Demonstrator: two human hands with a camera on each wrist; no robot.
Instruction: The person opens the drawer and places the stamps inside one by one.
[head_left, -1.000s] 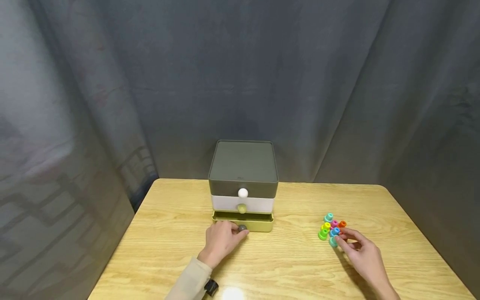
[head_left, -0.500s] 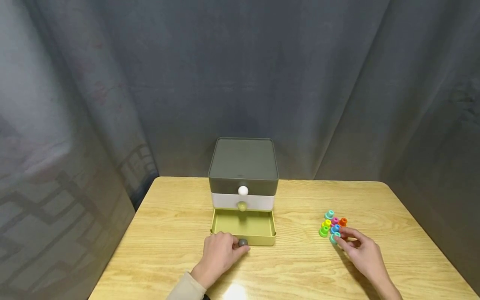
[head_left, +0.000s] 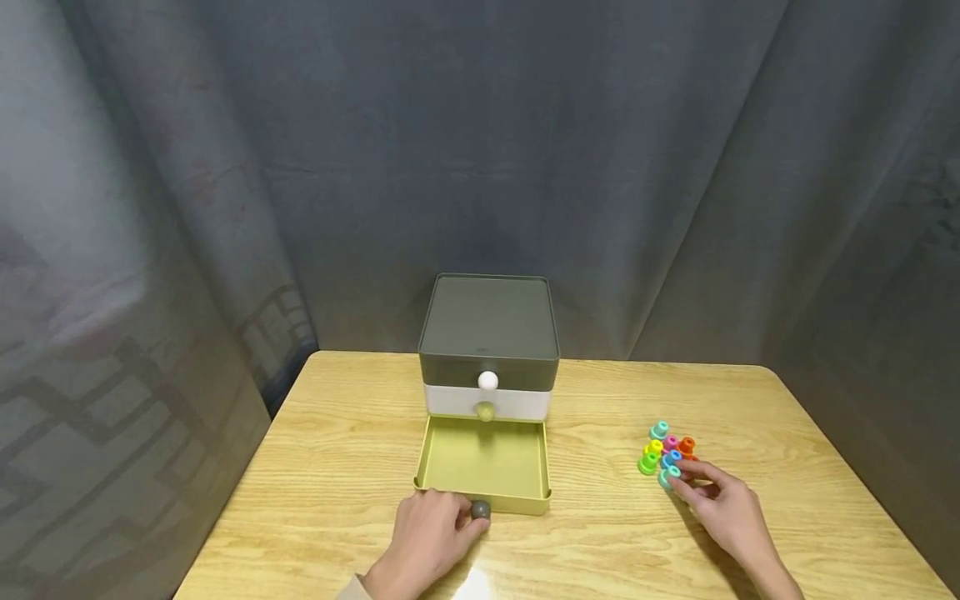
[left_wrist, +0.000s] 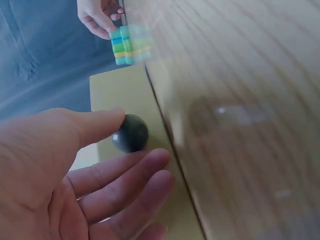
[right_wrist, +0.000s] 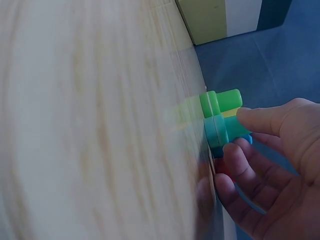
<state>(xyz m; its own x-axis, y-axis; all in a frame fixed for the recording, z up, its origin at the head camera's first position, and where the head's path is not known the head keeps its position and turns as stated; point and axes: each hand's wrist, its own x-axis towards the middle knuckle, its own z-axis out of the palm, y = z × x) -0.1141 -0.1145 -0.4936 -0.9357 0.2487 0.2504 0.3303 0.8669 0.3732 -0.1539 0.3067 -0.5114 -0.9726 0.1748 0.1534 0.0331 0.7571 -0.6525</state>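
While your left hand (head_left: 431,533) pinches the dark round knob (head_left: 480,509) of the bottom drawer (head_left: 483,462), thumb and fingertips curled round it as the left wrist view shows, that olive-green drawer stands pulled well out toward you from the small three-drawer chest (head_left: 488,350) at the middle of the worktop (head_left: 337,467). A second ago the drawer was barely open and half a second ago about halfway; your hand has drawn nearer to you with it. The drawer looks like light, stiff plastic that slides easily, so the knob is the right place to hold, though it is small, smooth and likely slippery; a pull straight toward you should keep the tray from skewing, and the light chest may shift if you tug hard. Your right hand (head_left: 720,508) rests at the near right of the worktop, thumb and forefinger closed on a teal peg (head_left: 669,475) at the near edge of the cluster of coloured pegs (head_left: 663,450); it has hardly moved since the earlier frames. Those pegs seem small, hard and light, easy to scatter, best taken by the narrow stem above the flange
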